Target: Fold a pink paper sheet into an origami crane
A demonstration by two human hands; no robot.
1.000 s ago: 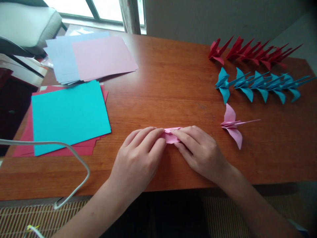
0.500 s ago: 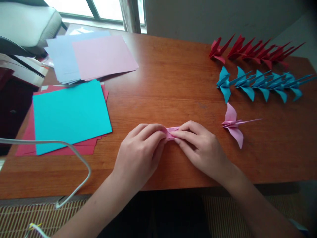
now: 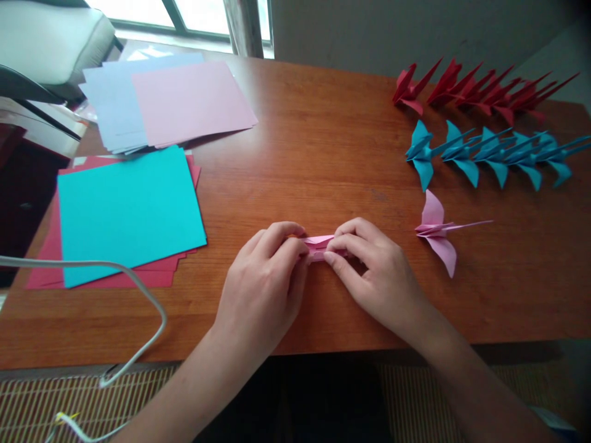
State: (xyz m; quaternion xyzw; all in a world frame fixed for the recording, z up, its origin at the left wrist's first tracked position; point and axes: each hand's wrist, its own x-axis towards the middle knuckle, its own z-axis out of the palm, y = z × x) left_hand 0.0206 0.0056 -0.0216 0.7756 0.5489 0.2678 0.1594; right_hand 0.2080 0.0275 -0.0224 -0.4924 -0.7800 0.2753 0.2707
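A small folded piece of pink paper (image 3: pixel 317 245) lies on the wooden table (image 3: pixel 314 154) near its front edge. My left hand (image 3: pixel 265 286) pinches its left end with curled fingers. My right hand (image 3: pixel 373 271) pinches its right end, and most of the paper is hidden under my fingers. A finished pink paper crane (image 3: pixel 438 234) lies just right of my right hand.
A row of several blue paper cranes (image 3: pixel 489 157) and a row of red cranes (image 3: pixel 480 92) lie at the back right. A teal sheet on red sheets (image 3: pixel 124 212) and pink and lilac sheets (image 3: pixel 170 104) lie at the left. A white cable (image 3: pixel 138 289) loops over the front left edge.
Both hands have curled their fingers more tightly and closed in on the pink paper, which now shows as a narrower strip between them.
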